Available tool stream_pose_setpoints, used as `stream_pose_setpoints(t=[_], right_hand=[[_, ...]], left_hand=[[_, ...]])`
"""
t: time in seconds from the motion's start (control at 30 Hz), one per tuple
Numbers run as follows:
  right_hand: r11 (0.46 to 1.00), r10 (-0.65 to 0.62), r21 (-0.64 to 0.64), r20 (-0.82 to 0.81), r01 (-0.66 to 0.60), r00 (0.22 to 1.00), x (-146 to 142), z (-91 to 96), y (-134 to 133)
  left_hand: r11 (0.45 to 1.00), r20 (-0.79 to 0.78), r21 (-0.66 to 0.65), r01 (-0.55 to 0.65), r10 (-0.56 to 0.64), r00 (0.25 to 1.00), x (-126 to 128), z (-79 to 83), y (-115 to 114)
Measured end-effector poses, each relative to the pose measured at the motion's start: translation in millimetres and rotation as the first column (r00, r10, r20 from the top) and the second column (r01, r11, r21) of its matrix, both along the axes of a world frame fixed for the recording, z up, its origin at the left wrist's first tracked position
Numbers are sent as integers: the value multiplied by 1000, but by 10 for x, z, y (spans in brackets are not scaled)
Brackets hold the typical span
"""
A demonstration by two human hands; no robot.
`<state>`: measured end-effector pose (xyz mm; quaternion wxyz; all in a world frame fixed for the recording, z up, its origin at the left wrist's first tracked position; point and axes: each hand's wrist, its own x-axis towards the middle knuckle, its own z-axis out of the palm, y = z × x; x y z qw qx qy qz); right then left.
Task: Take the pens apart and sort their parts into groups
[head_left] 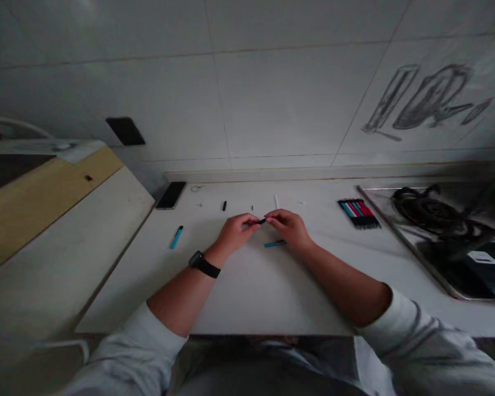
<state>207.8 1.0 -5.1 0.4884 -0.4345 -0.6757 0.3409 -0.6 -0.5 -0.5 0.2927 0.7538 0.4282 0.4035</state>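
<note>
Above the middle of the white table, my left hand (236, 231) and my right hand (292, 228) meet, fingertips pinching a small black pen part (263, 221) between them. Just below my right hand lies a blue and black pen piece (274, 243). A second blue pen piece with a black end (176, 237) rests to the left. Beyond the hands are a small black piece (224, 205), a tiny dark part (252, 208), a thin white tube (276, 202) and a tiny white piece (301, 203).
A black phone (171, 195) lies at the table's back left, near a thin ring (196, 188). Several blue, red and black pens (358, 214) form a row at right. Farther right, a metal-edged tray (412, 246) holds dark cables (427, 212). A wooden panel (86, 203) borders the left.
</note>
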Motion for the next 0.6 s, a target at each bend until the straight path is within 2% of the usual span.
stream_pose_setpoints(t=[0.13,0.23,0.3,0.43,0.6], right_hand=[[996,-15,91,89,7,996,92,68,41],[984,-150,119,119,136,982,297,59,210],[963,-252,161,269,215,930,455,23,333],[982,-183,149,602,115,777,637,-72,469],[990,-117,142,755,13,645,611,-71,456]], left_hand=[[1000,-8,-27,2,-3,1000,-14,-19,-1],[998,8,-58,-7,7,1000,-20,-36,6],[997,25,-79,-6,8,1000,-20,-43,12],[996,11,-94,-8,9,1000,-15,-44,16],[995,1,-98,-18,19,1000,-11,-45,16]])
